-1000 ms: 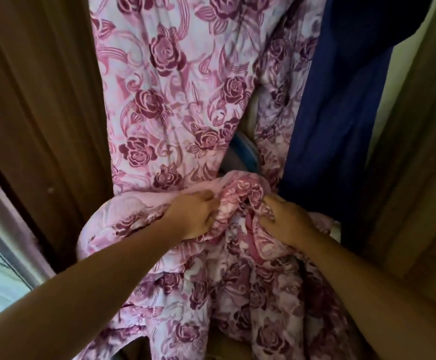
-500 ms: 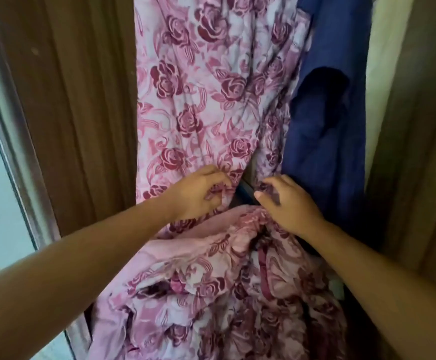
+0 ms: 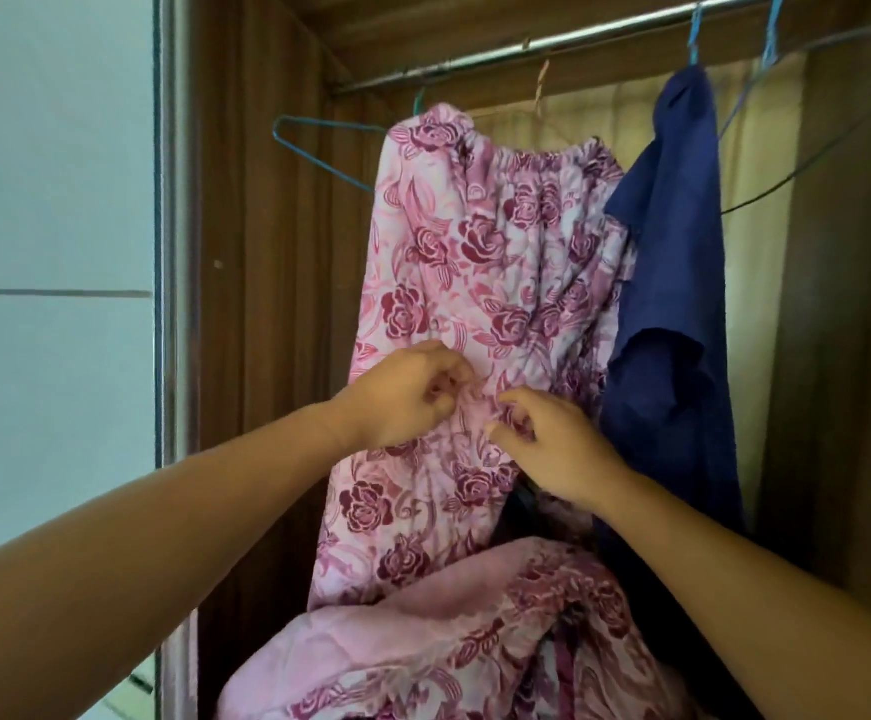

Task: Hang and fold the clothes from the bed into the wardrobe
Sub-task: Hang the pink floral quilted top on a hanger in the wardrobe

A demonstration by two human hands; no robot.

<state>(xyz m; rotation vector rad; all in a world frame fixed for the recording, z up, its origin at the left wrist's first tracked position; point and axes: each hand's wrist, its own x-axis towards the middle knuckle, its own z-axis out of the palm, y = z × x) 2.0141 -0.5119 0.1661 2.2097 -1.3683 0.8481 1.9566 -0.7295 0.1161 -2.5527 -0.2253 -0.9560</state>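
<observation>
Now the left hand [image 3: 406, 394] and right hand [image 3: 558, 445] are pinching the floral garment [image 3: 480, 283]; tugging down is probably risking slipping it off its hanger [image 3: 314, 125].

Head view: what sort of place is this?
Probably inside a wardrobe: a metal hanging rail, a blue wire hanger, and a rose-print garment hanging beside a navy garment.

Only arms in shot: left hand [image 3: 402, 394] and left forearm [image 3: 189, 517] bare right up to the near-left frame edge; right hand [image 3: 553, 444] and right forearm [image 3: 734, 579] likewise bare to the near-right edge.
</observation>
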